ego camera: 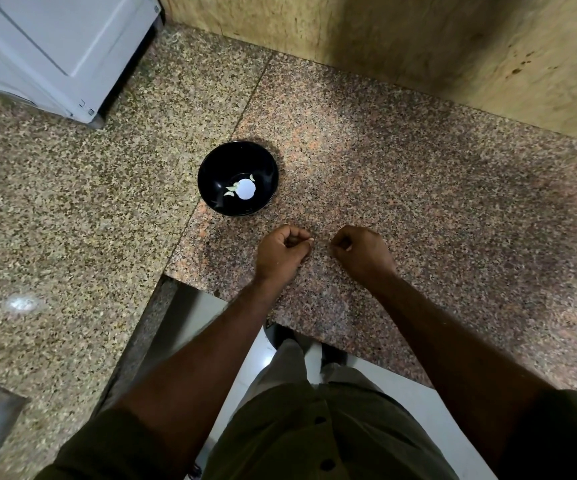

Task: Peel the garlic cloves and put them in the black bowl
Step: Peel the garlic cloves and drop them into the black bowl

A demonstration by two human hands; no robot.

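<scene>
1. Presently, my left hand (280, 252) and right hand (363, 252) are curled at frame centre; any clove inside is hidden.
2. Black bowl (211, 168), above them, holds peeled cloves (230, 191).
3. Judged: peeling; next, drop into bowl.

Both arms reach forward, forearms bare, dark sleeves at the upper arms. Left hand (282, 252): fingers curled into a loose fist, back of hand up, thumb tip showing at the inner side. Right hand (363, 252): also curled, knuckles up, thumb and forefinger pressed together toward the left hand. Hands near each other, not touching. Whether either holds anything cannot be told.
</scene>
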